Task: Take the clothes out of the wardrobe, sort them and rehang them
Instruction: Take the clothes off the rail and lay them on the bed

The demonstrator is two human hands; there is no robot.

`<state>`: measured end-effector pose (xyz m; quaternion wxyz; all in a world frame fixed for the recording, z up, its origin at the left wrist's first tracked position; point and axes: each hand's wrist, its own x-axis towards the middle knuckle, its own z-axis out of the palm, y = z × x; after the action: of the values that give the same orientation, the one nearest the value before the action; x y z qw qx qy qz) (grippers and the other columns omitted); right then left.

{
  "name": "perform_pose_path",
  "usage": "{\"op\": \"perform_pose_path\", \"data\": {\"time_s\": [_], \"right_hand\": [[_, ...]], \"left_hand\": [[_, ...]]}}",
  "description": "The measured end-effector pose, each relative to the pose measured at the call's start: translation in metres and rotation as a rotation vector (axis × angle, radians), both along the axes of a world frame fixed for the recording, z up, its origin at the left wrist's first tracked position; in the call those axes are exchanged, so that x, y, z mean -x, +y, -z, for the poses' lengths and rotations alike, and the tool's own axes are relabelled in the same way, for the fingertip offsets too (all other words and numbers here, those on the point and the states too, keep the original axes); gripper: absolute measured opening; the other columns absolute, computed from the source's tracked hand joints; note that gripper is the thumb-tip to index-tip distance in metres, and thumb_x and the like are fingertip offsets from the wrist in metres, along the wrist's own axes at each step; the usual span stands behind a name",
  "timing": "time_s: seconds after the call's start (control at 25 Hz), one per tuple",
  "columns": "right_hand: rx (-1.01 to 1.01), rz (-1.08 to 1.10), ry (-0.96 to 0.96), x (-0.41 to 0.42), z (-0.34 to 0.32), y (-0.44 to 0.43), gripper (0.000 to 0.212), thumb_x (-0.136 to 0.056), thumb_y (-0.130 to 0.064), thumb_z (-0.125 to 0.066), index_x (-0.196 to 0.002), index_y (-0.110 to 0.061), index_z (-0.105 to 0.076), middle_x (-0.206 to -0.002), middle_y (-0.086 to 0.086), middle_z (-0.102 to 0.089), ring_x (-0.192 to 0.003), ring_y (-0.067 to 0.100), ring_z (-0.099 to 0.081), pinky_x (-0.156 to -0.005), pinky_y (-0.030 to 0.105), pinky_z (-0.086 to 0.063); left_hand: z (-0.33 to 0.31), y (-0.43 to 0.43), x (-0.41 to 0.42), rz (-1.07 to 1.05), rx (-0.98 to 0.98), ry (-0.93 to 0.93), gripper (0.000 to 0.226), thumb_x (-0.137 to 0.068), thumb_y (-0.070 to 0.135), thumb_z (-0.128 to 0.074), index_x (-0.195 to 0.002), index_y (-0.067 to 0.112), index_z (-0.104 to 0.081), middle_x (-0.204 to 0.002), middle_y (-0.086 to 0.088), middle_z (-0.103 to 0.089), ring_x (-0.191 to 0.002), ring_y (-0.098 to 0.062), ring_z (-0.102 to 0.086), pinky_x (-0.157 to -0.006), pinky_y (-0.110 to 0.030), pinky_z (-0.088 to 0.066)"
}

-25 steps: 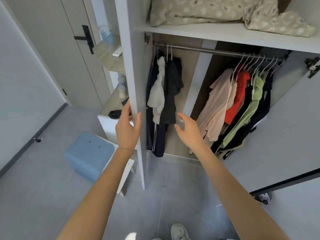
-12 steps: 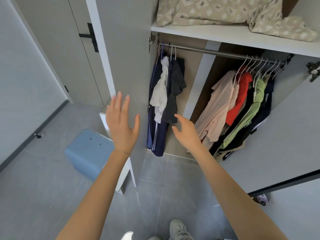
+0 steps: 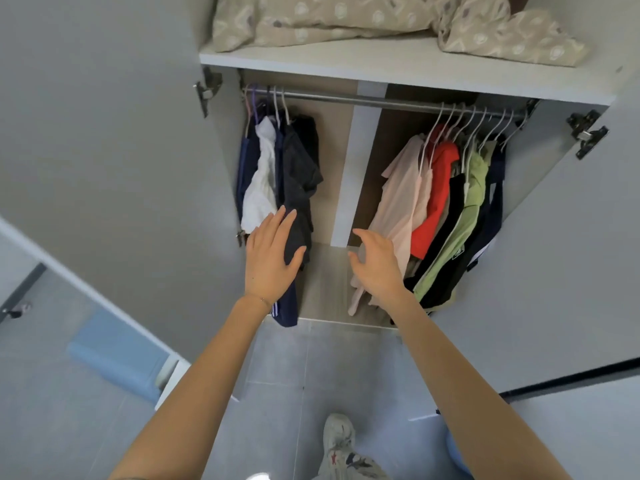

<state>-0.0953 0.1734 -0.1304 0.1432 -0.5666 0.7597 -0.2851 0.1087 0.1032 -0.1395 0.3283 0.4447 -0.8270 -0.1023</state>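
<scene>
My left hand (image 3: 272, 258) is flat and spread wide, fingers straight, holding nothing. Its fingertips lie over the lower part of a dark grey garment (image 3: 301, 178); I cannot tell whether they touch the cloth or hover just in front of it. My right hand (image 3: 375, 265) is loosely cupped, fingers half bent, also holding nothing, in front of the hem of a pale pink shirt (image 3: 401, 202). Contact there is unclear too.

My left palm and wrist cover the navy trousers (image 3: 287, 311), so mainly the white-striped leg end shows below my wrist. My right hand hides the pink shirt's lower corner. The clothes on the right are packed close: behind the red top (image 3: 438, 192) and the green top (image 3: 472, 199) only dark edges show, and I cannot count them. The top of the wardrobe is cut off by the upper edge.

A white garment (image 3: 261, 181) hangs just left of the dark grey one. White hangers (image 3: 460, 123) crowd the right end of the rail (image 3: 363, 100). Above it, the shelf (image 3: 381, 69) carries patterned beige bedding (image 3: 329, 19). The left door (image 3: 104, 133) and the right door (image 3: 571, 254) stand wide open on either side of my arms. Past the left door's lower edge a blue box (image 3: 114, 355) sits blurred on the floor (image 3: 311, 375), and my shoe (image 3: 339, 441) is nearest.

The left bunch hangs at the rail's far-left end, straight beyond my left hand. The right bunch hangs to the right of my right hand and beyond it, with bare rail between the two.
</scene>
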Motion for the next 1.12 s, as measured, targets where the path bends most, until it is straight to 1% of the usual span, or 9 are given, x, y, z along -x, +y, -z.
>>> {"op": "perform_pose_path", "data": {"time_s": [0.48, 0.6, 0.72, 0.8, 0.88, 0.96, 1.0, 1.04, 1.12], "right_hand": [[-0.134, 0.091, -0.02, 0.143, 0.021, -0.098, 0.053, -0.094, -0.018, -0.053, -0.145, -0.015, -0.038, -0.149, 0.009, -0.035, -0.138, 0.027, -0.028, -0.112, 0.041, -0.029], [-0.147, 0.15, -0.079, 0.163, 0.025, -0.118, 0.058, -0.096, -0.019, -0.052, -0.149, -0.016, -0.029, -0.158, 0.009, -0.019, -0.145, 0.028, -0.016, -0.116, 0.039, -0.02], [-0.131, 0.243, -0.141, 0.177, 0.026, -0.141, 0.068, -0.096, -0.018, -0.053, -0.153, -0.015, -0.016, -0.162, 0.006, -0.004, -0.149, 0.026, -0.005, -0.117, 0.041, -0.018], [-0.081, 0.306, -0.178, 0.186, 0.029, -0.157, 0.074, -0.094, -0.016, -0.056, -0.153, -0.01, -0.012, -0.162, 0.005, -0.001, -0.149, 0.028, -0.007, -0.118, 0.044, -0.023], [-0.069, 0.366, -0.21, 0.192, 0.031, -0.171, 0.075, -0.094, -0.015, -0.056, -0.152, -0.006, -0.01, -0.162, 0.009, -0.007, -0.145, 0.03, -0.022, -0.113, 0.045, -0.034], [-0.119, 0.442, -0.209, 0.199, 0.033, -0.185, 0.061, -0.096, -0.017, -0.054, -0.146, -0.001, -0.024, -0.149, 0.016, -0.036, -0.126, 0.033, -0.049, -0.098, 0.042, -0.048], [-0.144, 0.478, -0.194, 0.202, 0.033, -0.193, 0.049, -0.098, -0.02, -0.052, -0.139, 0.0, -0.035, -0.135, 0.018, -0.05, -0.111, 0.034, -0.058, -0.087, 0.039, -0.051], [-0.153, 0.508, -0.192, 0.204, 0.034, -0.2, 0.036, -0.099, -0.022, -0.05, -0.126, 0.0, -0.046, -0.117, 0.017, -0.06, -0.097, 0.032, -0.063, -0.077, 0.036, -0.051], [-0.134, 0.569, -0.238, 0.207, 0.032, -0.21, 0.021, -0.101, -0.023, -0.045, -0.097, -0.005, -0.054, -0.085, 0.01, -0.062, -0.072, 0.022, -0.059, -0.065, 0.031, -0.042]], "left_hand": [[0.015, -0.105, 0.134, 0.024, -0.146, -0.04, 0.063, -0.095, 0.036, -0.056, -0.151, 0.023, -0.029, -0.158, 0.002, -0.026, -0.147, -0.019, -0.021, -0.118, -0.05, -0.019], [0.021, -0.132, 0.151, 0.025, -0.18, -0.018, 0.061, -0.097, 0.037, -0.052, -0.151, 0.023, -0.027, -0.159, 0.003, -0.025, -0.147, -0.016, -0.019, -0.12, -0.046, -0.015], [0.026, -0.158, 0.16, 0.02, -0.19, 0.019, 0.06, -0.097, 0.036, -0.052, -0.151, 0.023, -0.028, -0.157, 0.002, -0.029, -0.146, -0.017, -0.022, -0.119, -0.048, -0.018], [0.029, -0.175, 0.165, 0.043, -0.207, 0.029, 0.06, -0.097, 0.035, -0.053, -0.15, 0.02, -0.03, -0.155, 0.0, -0.033, -0.145, -0.019, -0.026, -0.117, -0.05, -0.023], [0.031, -0.189, 0.17, 0.082, -0.222, 0.048, 0.06, -0.096, 0.035, -0.052, -0.149, 0.018, -0.032, -0.153, -0.002, -0.038, -0.143, -0.02, -0.032, -0.114, -0.051, -0.03], [0.03, -0.201, 0.176, 0.117, -0.238, 0.068, 0.06, -0.095, 0.037, -0.052, -0.148, 0.016, -0.033, -0.151, -0.003, -0.041, -0.14, -0.021, -0.036, -0.112, -0.05, -0.033], [0.03, -0.205, 0.178, 0.128, -0.243, 0.073, 0.059, -0.096, 0.035, -0.053, -0.148, 0.016, -0.034, -0.15, -0.004, -0.042, -0.139, -0.022, -0.038, -0.112, -0.05, -0.034], [0.03, -0.209, 0.18, 0.139, -0.246, 0.077, 0.059, -0.096, 0.033, -0.054, -0.148, 0.015, -0.034, -0.15, -0.004, -0.042, -0.138, -0.022, -0.039, -0.112, -0.049, -0.035], [0.029, -0.214, 0.183, 0.157, -0.25, 0.084, 0.058, -0.097, 0.031, -0.055, -0.148, 0.015, -0.034, -0.149, -0.004, -0.043, -0.138, -0.021, -0.04, -0.113, -0.047, -0.035]]}}
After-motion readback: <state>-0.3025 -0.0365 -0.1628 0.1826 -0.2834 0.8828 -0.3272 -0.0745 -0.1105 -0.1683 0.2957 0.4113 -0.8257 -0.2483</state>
